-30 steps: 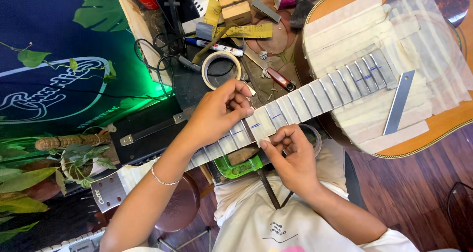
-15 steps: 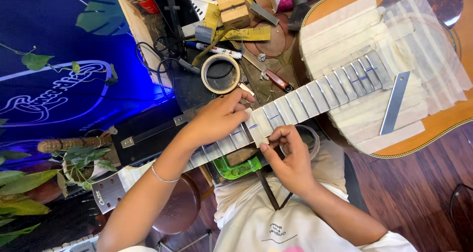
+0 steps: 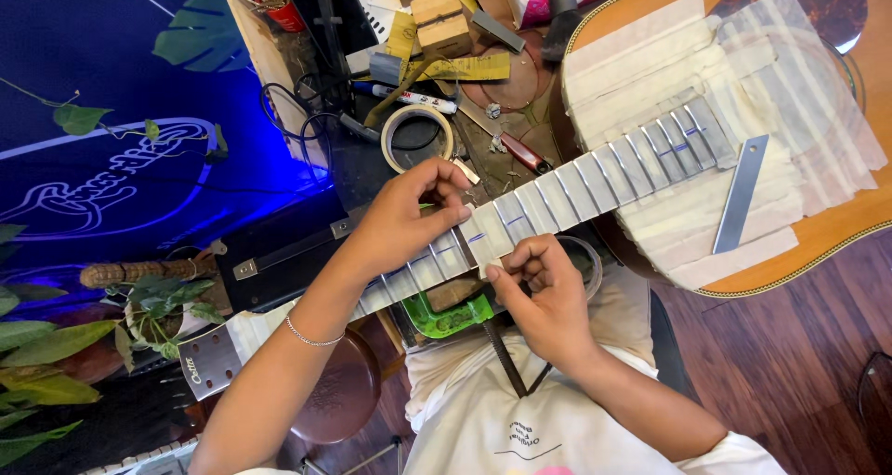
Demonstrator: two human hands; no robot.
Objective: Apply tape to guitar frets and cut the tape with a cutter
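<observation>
While the plants [image 3: 56, 345] and the blue-lit sign [image 3: 102, 182] fill the left of the frame, your work sits at the centre: the guitar neck [image 3: 557, 196] runs diagonally from the headstock [image 3: 209, 363] at lower left up to the taped guitar body [image 3: 734, 112] at upper right, lying flat so the fretboard faces you. Your left hand [image 3: 404, 219] is closed over the neck from above, fingers curled on the masking tape strip [image 3: 485, 238], pinning it flat. Your right hand [image 3: 544, 294] meets it from below, fingertips pinched on the same strip's near edge. A tape roll [image 3: 418, 136] waits just above your left hand, within reach. Farther right, a metal ruler [image 3: 741, 194] rests on the papered body, parked clear of the frets.
</observation>
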